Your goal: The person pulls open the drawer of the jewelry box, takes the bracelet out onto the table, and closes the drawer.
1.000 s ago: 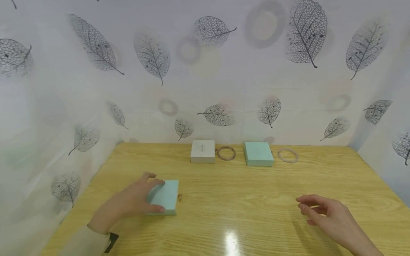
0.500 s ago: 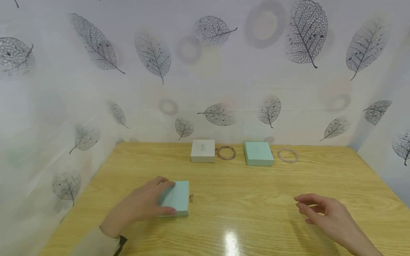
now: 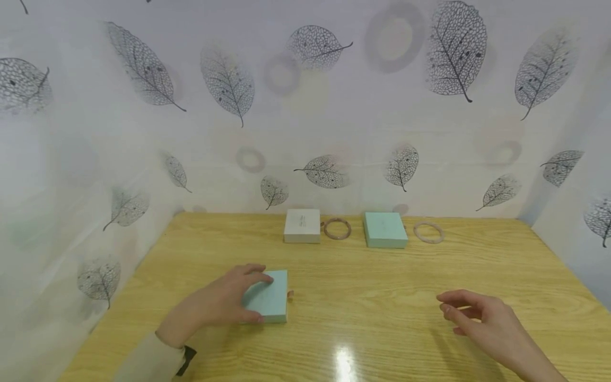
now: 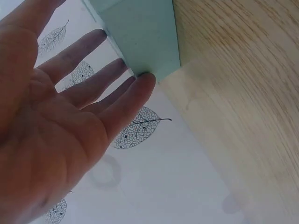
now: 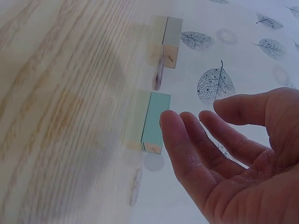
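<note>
My left hand [image 3: 224, 297] holds a pale turquoise gift box [image 3: 269, 302] at the front left. Its thumb lies along the near edge, and its fingers reach over the top toward the far edge. In the left wrist view, fingertips touch the box's turquoise side [image 4: 145, 42]. A small brown ribbon tab [image 3: 290, 294] sticks out from the right side of the box. My right hand [image 3: 487, 323] hovers over the table at the right, its fingers loosely bent with nothing between them.
Along the back of the wood-grain table [image 3: 372, 297] stand a white box [image 3: 303, 226], a brownish bangle [image 3: 337, 228], a second turquoise box [image 3: 385, 230] and a pale bangle [image 3: 429, 232]. A leaf-print curtain [image 3: 334, 116] closes off the back and sides.
My left hand and the turquoise box have slid to the right across the table, most of it in the first half second. My right hand has shifted only slightly left.
</note>
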A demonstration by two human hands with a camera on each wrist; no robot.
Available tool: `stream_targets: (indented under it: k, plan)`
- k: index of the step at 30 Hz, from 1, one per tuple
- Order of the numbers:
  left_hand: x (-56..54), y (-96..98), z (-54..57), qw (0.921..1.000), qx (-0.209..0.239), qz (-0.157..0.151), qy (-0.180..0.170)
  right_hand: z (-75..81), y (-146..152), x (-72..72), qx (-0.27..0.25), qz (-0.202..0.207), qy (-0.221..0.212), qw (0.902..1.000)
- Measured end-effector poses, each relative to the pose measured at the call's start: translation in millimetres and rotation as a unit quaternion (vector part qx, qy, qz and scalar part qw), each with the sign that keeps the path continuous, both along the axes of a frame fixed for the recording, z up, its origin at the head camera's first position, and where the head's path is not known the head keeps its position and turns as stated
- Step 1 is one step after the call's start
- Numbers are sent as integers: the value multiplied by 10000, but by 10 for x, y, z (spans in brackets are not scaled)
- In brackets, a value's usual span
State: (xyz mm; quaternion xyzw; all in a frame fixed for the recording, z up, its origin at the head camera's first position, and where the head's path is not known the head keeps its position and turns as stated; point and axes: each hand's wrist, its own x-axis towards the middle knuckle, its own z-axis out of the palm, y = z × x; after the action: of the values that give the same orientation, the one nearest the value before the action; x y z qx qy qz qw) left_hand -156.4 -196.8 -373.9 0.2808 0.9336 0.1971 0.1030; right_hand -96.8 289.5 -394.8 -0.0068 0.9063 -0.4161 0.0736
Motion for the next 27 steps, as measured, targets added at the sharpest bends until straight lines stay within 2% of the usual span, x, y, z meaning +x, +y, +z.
stream_targets:
  k: [11, 18, 27]
  plan:
    - [-91, 99, -22, 9999, -65, -72, -42, -7, -56, -9, 30, 71, 259, 9996]
    - [-156, 243, -42, 9999, 8, -134, -54, 11, -193, -78, -152, 126, -18, 9998]
    - [-207, 443, -73, 9996, 12, -279, -32, -11, -481, -198, -289, 820, 408, 9954]
